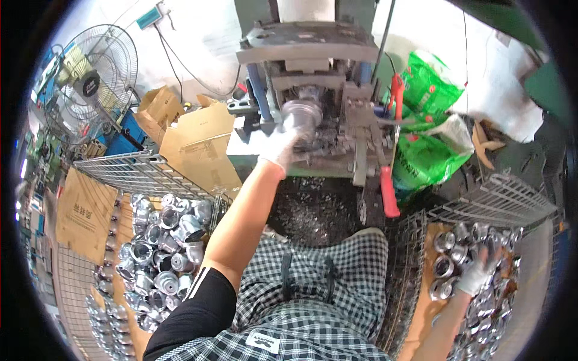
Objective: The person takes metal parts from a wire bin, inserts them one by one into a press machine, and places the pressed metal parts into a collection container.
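My left hand [276,150], in a whitish glove, reaches into the press [307,45]. Its fingers close on a shiny round metal cup-shaped part [303,114] at the tooling; motion smears the fingertips. Off to the right, my gloved right hand [477,275] reaches down among silver metal parts [444,265] in a wire basket [494,201]. Its fingers are apart and partly blend into the parts around them.
A wire basket [135,162] of similar metal parts [165,240] stands at my left, beside cardboard [201,144]. A fan [90,84] is at the far left. Green sacks [430,159] and a red handle [389,192] stand right of the press. Metal scraps [310,210] lie below it.
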`<state>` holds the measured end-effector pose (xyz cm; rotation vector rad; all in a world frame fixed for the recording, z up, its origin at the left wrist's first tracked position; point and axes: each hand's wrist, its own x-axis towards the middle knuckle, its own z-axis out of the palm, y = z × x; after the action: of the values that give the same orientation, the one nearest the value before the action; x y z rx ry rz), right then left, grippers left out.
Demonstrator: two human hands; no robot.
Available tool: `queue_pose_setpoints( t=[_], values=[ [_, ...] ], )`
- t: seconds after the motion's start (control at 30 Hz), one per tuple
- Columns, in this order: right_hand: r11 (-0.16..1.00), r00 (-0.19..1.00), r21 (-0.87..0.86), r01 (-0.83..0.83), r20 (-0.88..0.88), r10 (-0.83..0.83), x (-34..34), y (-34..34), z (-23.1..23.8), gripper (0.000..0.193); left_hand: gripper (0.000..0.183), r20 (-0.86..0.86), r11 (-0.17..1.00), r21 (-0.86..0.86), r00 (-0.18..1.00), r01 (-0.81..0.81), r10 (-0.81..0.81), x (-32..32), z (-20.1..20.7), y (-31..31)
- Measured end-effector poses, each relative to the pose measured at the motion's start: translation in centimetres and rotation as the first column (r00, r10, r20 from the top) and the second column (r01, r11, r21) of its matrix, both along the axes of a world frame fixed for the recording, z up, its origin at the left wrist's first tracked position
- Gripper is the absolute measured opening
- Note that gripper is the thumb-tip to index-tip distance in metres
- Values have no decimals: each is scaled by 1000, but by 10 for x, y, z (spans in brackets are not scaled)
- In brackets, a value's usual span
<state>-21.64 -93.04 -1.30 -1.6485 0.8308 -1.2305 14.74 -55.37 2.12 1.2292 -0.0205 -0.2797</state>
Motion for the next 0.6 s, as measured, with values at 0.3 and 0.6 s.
queue_pose_setpoints(
  t=[0.3, 0.6],
  values=[
    [471, 846, -704, -531, -475, 243, 188, 179, 58, 68, 46, -143, 994, -107, 990, -33, 17, 67, 23, -58],
    [707, 815, -404, -580, -289, 503, 264, 47, 20, 45, 68, -141, 987, -75, 978, 144, -154, -19, -36, 56]
  ],
)
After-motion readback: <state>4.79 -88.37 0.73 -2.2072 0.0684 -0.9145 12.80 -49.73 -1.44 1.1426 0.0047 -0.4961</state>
